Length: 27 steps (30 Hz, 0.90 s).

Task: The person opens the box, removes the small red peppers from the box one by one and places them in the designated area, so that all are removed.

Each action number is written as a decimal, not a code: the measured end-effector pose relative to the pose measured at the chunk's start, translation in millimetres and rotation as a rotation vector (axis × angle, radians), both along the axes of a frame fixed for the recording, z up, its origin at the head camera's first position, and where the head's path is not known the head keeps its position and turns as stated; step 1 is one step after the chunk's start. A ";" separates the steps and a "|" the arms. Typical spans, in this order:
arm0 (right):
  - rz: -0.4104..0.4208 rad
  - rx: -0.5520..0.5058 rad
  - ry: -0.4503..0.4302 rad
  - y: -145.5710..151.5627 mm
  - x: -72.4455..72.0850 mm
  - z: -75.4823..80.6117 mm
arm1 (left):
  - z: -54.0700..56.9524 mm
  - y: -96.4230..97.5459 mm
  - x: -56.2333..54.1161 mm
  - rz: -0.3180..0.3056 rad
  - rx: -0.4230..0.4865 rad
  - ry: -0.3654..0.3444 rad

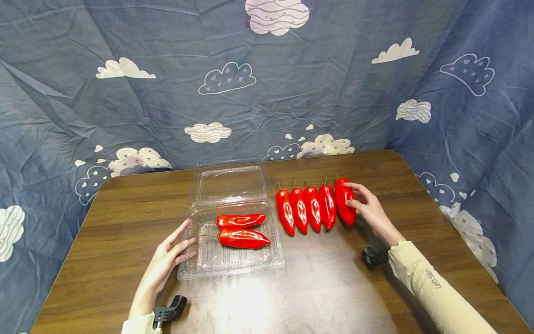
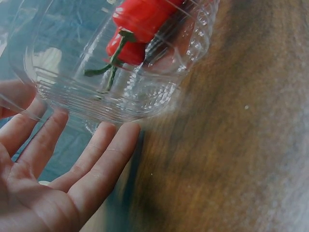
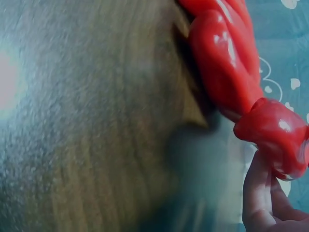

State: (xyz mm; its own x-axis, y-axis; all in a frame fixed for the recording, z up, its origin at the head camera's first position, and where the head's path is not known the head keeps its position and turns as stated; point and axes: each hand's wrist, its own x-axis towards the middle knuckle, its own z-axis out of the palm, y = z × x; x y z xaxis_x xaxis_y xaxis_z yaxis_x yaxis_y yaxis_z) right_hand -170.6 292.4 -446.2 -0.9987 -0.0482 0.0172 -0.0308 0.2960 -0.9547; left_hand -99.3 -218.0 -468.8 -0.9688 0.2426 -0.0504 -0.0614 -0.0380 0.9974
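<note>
A clear plastic clamshell container (image 1: 231,265) lies with its lid (image 1: 232,182) folded back, away from me. Inside are two red peppers, an upper one (image 1: 239,221) and a lower one (image 1: 244,239), green stems pointing left. My left hand (image 1: 163,260) rests its extended fingers along the container's left side; in the left wrist view the fingertips (image 2: 129,129) are right at the clear wall. With thumb and fingers, my right hand (image 1: 371,211) pinches the rightmost red pepper (image 1: 343,204). That pepper (image 3: 277,137) stands out from its neighbours in the right wrist view.
Several more red peppers (image 1: 300,211) lie side by side in a row between the container and my right hand, stems pointing away. They rest on a brown wooden table (image 1: 317,287). Behind it hangs a blue cloth (image 1: 167,106) with cloud prints.
</note>
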 end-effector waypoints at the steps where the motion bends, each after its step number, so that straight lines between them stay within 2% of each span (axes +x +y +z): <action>1: -0.004 0.006 -0.002 0.4 -0.3 -1.0 | 0.0 -0.2 0.0 0.000 -0.001 -0.002; 6: -0.023 0.045 -0.012 1.8 -3.0 -7.6 | 0.0 -0.6 -0.3 -0.003 -0.004 -0.006; 15: -0.038 0.110 -0.083 -1.0 -8.9 -16.5 | -0.2 -0.8 -0.2 0.002 -0.008 -0.012; 27: -0.030 0.147 -0.092 -5.3 -10.2 -16.9 | -0.9 -0.6 -0.3 -0.003 -0.003 -0.006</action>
State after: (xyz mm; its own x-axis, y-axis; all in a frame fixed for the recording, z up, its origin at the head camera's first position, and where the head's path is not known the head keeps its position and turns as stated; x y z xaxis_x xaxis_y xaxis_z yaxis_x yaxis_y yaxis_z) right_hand -180.8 287.0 -463.0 -0.9967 -0.0132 -0.0795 0.0660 0.4323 -0.8993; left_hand -99.6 -218.5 -469.7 -0.9679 0.2449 -0.0566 -0.0671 -0.0349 0.9971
